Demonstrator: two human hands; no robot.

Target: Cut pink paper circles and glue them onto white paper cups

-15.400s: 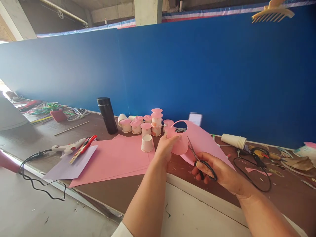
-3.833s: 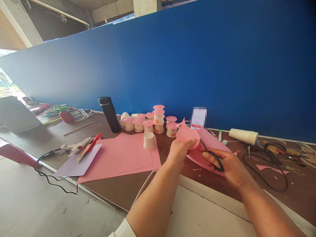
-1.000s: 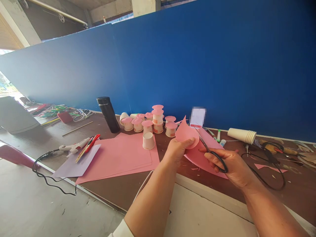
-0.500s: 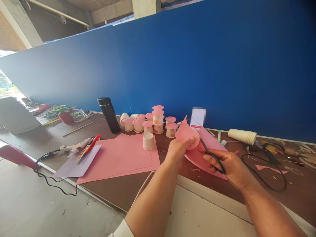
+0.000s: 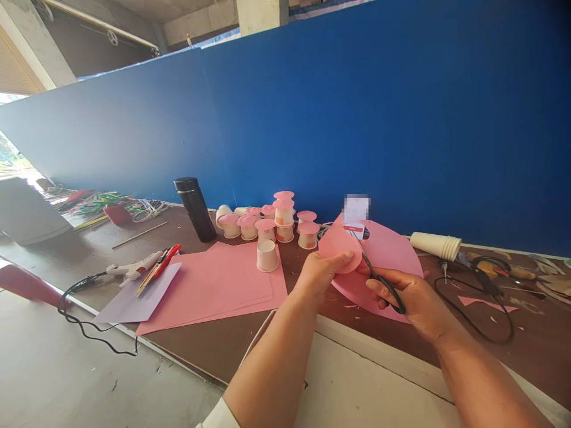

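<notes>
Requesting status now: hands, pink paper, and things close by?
Left hand pinching pink paper. Right hand holding black-handled scissors at the paper's curved edge. Decorated cups standing to its left.

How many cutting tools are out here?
2: the scissors in the right hand, and the red utility knife lying partly over the purple sheet. Others may be hidden.

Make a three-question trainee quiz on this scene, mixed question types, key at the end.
1. True or false: the black flask stands to the left of the pink-topped cups.

2. The nested white cups: A) stand upright; B) lie on their side; C) sit in the left hand.

3. Fill in: the right hand holds the scissors, while the left hand grips pink ____.

Key: 1 true; 2 B; 3 paper.
</notes>
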